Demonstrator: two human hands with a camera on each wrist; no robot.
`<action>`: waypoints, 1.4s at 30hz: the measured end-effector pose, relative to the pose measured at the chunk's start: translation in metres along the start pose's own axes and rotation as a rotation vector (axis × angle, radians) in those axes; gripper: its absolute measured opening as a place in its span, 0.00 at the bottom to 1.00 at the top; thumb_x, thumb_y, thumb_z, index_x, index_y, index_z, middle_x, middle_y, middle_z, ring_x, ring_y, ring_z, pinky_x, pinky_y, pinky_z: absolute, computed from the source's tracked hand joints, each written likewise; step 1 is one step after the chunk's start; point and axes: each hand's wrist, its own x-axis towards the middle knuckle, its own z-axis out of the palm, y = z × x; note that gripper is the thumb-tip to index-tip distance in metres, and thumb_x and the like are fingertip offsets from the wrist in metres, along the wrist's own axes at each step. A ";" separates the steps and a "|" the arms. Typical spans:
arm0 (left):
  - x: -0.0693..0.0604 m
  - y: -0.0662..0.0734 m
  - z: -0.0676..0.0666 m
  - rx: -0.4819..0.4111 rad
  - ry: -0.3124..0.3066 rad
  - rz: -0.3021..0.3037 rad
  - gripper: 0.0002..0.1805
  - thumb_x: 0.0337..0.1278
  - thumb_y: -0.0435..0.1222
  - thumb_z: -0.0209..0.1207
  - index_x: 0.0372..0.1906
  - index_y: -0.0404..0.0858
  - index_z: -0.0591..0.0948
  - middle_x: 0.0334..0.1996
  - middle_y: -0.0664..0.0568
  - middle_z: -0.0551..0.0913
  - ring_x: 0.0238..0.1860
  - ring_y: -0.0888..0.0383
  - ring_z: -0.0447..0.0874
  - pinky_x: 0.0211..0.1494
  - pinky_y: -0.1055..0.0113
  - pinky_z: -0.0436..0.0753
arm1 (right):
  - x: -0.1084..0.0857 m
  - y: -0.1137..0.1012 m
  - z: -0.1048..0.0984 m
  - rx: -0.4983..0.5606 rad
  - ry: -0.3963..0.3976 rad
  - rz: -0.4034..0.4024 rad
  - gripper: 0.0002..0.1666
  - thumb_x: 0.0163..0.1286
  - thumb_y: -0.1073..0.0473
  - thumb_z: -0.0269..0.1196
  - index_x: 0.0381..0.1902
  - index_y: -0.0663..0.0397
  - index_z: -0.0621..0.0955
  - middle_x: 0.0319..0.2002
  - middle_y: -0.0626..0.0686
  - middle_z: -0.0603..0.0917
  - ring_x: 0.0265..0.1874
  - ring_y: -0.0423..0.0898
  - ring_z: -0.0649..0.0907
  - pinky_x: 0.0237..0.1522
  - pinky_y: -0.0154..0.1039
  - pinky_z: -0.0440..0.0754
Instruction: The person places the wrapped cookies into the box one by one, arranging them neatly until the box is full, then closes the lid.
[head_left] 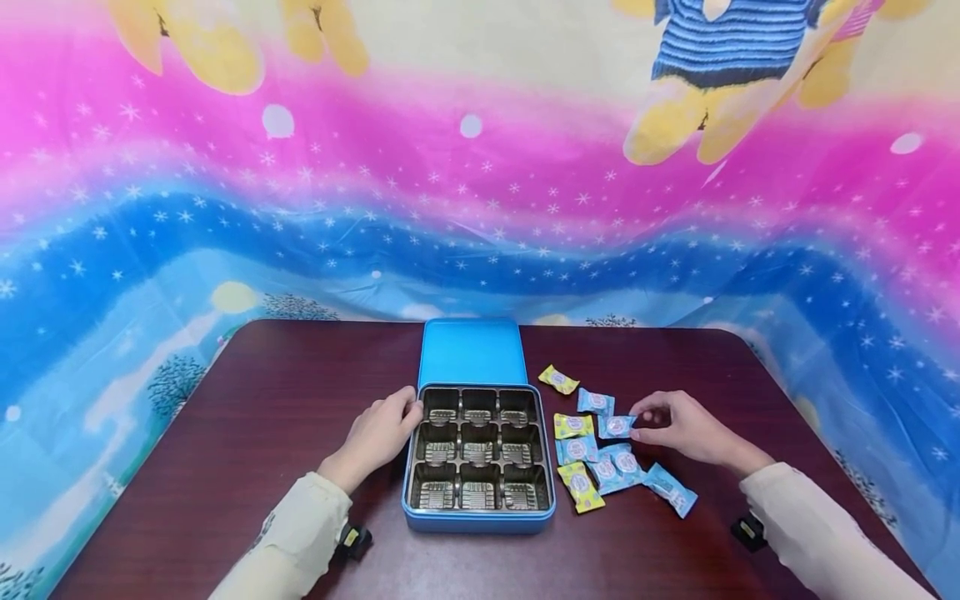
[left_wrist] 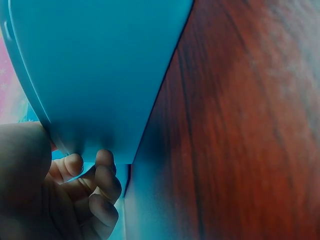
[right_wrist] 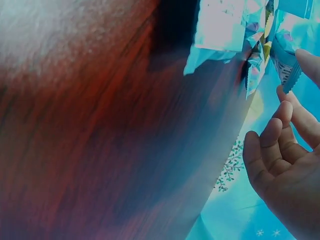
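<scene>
Pinching a blue candy packet point(head_left: 615, 427) by its right end between thumb and finger of the right hand point(head_left: 678, 429). Crowded just left of this grip by a yellow packet point(head_left: 573, 426), just behind by a second blue packet point(head_left: 596, 402), and in front by overlapping blue packets point(head_left: 615, 468). Open behind and right of the grip, over dark tabletop point(head_left: 720, 358) out to its rounded corner. Bounded farther left, past the yellow packet and a narrow strip of table, by the right edge of a nine-compartment blue tin point(head_left: 480, 523). Gripping the tin's left edge near its far corner with curled fingers of the left hand point(head_left: 382, 429), well apart from the right-hand pinch, with open room leftward.
</scene>
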 end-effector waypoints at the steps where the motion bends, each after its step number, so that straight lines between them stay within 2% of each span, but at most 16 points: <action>1: 0.000 0.001 0.000 -0.002 -0.001 0.002 0.15 0.73 0.44 0.49 0.27 0.45 0.67 0.18 0.54 0.65 0.18 0.57 0.61 0.24 0.64 0.61 | 0.000 0.000 0.000 0.002 0.003 -0.002 0.15 0.63 0.53 0.72 0.45 0.54 0.85 0.31 0.48 0.79 0.29 0.37 0.73 0.30 0.34 0.73; 9: 0.000 0.001 0.000 0.000 0.005 0.001 0.15 0.72 0.44 0.49 0.27 0.45 0.67 0.18 0.55 0.65 0.19 0.57 0.62 0.24 0.64 0.61 | -0.001 -0.006 0.002 0.023 0.029 -0.025 0.14 0.63 0.54 0.72 0.45 0.52 0.86 0.32 0.47 0.79 0.30 0.37 0.73 0.31 0.34 0.73; 26: -0.001 0.001 0.000 0.000 0.005 -0.007 0.14 0.72 0.44 0.48 0.28 0.45 0.67 0.18 0.54 0.65 0.18 0.57 0.61 0.24 0.64 0.61 | -0.004 -0.035 0.005 0.094 0.038 -0.094 0.14 0.65 0.56 0.71 0.48 0.52 0.85 0.36 0.49 0.81 0.33 0.37 0.75 0.33 0.34 0.76; 34: -0.002 0.003 0.000 0.016 0.011 -0.007 0.15 0.73 0.44 0.49 0.27 0.46 0.66 0.18 0.54 0.65 0.18 0.57 0.61 0.24 0.63 0.60 | -0.004 -0.045 0.010 0.127 0.049 -0.161 0.12 0.65 0.58 0.71 0.46 0.49 0.85 0.36 0.50 0.81 0.33 0.39 0.75 0.31 0.33 0.76; 42: -0.002 0.005 -0.001 0.049 0.005 -0.018 0.15 0.73 0.45 0.48 0.27 0.45 0.66 0.18 0.55 0.65 0.18 0.57 0.59 0.24 0.64 0.60 | -0.004 -0.055 0.015 0.139 0.038 -0.172 0.11 0.65 0.57 0.71 0.45 0.47 0.85 0.35 0.48 0.80 0.32 0.41 0.76 0.31 0.34 0.76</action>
